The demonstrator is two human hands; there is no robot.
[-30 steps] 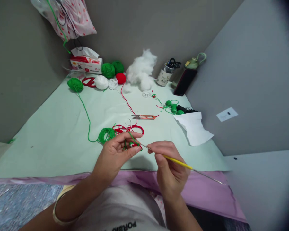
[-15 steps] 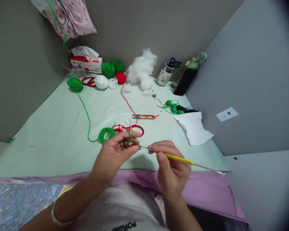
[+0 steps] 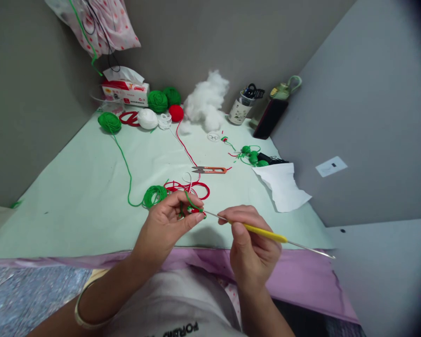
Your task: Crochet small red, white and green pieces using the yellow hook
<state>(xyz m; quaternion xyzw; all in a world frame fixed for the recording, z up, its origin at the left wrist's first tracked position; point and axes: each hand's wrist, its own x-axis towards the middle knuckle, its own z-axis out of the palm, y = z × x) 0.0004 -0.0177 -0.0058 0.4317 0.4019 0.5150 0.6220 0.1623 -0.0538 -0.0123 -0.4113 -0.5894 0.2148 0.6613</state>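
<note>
My left hand pinches a small red and green crochet piece, with green yarn looped over the forefinger. My right hand grips a yellow-handled crochet hook; its metal tip touches the piece. Green yarn runs from the piece to a loose green coil and on to a green ball. Red yarn loops lie just beyond my left hand on the pale green table cover.
Orange thread snips lie mid-table. At the back are yarn balls, white stuffing, a tissue box, a cup of tools and a bottle. Small green crocheted bits and white paper lie right. Grey walls enclose the table.
My right hand has drawn the hook slightly to the right and down, so more of the metal shaft shows. My left hand keeps its pinch in the same place.
</note>
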